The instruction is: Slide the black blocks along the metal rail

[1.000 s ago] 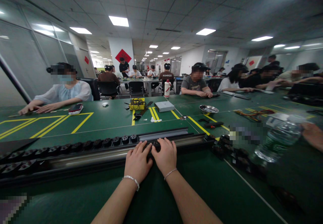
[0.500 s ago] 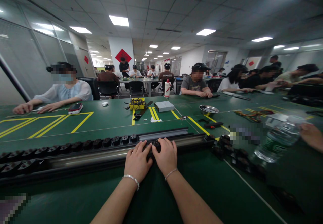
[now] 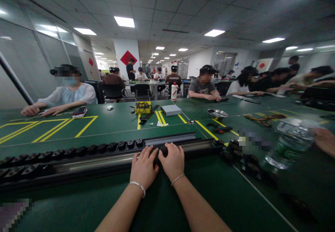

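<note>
My left hand (image 3: 144,167) and my right hand (image 3: 171,163) lie side by side over a long metal track (image 3: 99,163) with black edges. Between them a small black module (image 3: 164,150) sits at the track, and the fingers of both hands are closed around it. My fingers and palms hide much of its body. Similar black modules (image 3: 91,150) stand in a row in the rail to the left, several of them. Behind my fingertips runs a second, paler rail section (image 3: 170,139).
More black modules (image 3: 251,164) lie to the right, beside a water bottle (image 3: 290,144) near another person's hand (image 3: 324,139). Farther back are a metal bowl (image 3: 217,113), a black and red tool (image 3: 222,129), a white box (image 3: 171,110) and a yellow container of cables (image 3: 143,107). People sit across the green table.
My hands keep the same hold on the module at the track. The whole view has shifted very slightly; a seated person at the left has moved a hand a little to the right.
</note>
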Available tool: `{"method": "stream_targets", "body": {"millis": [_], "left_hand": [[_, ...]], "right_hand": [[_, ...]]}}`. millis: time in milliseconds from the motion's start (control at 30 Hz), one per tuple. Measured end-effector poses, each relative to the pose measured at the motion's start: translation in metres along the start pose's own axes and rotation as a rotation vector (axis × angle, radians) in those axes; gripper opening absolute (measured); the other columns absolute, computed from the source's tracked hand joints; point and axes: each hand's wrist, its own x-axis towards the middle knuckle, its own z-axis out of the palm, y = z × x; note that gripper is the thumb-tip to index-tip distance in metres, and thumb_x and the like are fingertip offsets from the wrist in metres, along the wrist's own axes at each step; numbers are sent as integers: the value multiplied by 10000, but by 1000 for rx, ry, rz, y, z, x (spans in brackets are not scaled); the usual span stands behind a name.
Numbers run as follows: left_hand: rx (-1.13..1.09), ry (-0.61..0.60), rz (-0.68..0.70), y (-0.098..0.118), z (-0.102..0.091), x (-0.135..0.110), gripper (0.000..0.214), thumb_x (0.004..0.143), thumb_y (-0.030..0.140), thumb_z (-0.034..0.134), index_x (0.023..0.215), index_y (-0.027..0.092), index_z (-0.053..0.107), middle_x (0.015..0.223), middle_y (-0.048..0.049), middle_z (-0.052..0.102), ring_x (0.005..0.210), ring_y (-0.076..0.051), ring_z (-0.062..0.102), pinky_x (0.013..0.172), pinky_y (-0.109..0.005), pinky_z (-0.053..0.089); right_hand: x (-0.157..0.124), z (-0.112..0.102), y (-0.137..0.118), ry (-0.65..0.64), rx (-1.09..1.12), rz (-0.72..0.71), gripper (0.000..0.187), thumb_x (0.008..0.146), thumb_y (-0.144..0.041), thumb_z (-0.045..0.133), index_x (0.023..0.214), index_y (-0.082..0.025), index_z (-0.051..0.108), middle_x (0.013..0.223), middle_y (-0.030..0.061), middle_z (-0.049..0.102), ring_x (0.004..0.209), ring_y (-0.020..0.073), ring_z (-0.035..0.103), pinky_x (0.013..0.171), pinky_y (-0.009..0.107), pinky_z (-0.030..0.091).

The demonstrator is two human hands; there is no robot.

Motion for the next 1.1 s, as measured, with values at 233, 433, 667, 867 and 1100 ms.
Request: {"method": "stream_targets", "body": {"millis": [233, 433, 667, 867, 1100], "left_hand": [[-5, 16, 0, -1, 2, 0, 501, 749, 277, 467, 1247, 332, 452, 1364, -1, 442, 1268, -212, 347, 1018, -441, 241], [-8, 11, -3, 0, 0, 0, 518, 743, 271, 477, 1255, 340, 444, 1362, -3, 444, 1263, -215, 354, 1021, -444, 236], [-12, 7, -8, -1, 1, 1, 502, 750, 287, 481, 1246, 355, 455, 1354, -1, 452, 1255, -219, 365, 1025, -449, 230], [-17, 14, -8, -1, 2, 1, 498, 749, 283, 475, 1242, 355, 457, 1352, -6, 453, 1249, -217, 371, 1021, -455, 232], [-16, 22, -5, -1, 2, 1, 496, 742, 282, 475, 1231, 366, 460, 1345, -3, 460, 1245, -211, 378, 1016, -450, 235]], "right_hand": [[0, 1, 0, 18, 11, -1, 294, 754, -294, 520, 1007, -175, 612, 1050, 82, 652, 1104, 223, 504, 1025, 397, 187], [0, 1, 1, 22, 10, 1, 298, 747, -295, 528, 1003, -170, 615, 1043, 84, 653, 1098, 223, 505, 1022, 392, 191], [1, 3, 1, 33, 7, 5, 301, 740, -289, 532, 999, -158, 612, 1038, 94, 651, 1095, 225, 507, 1020, 392, 195], [1, 4, 3, 60, 10, -21, 242, 733, -278, 536, 935, -171, 614, 1130, 89, 612, 1102, 225, 496, 1006, 386, 225], [1, 3, 2, 41, -30, -6, 328, 738, -285, 532, 1019, -133, 604, 1052, 106, 644, 1101, 238, 499, 1002, 380, 235]]}}
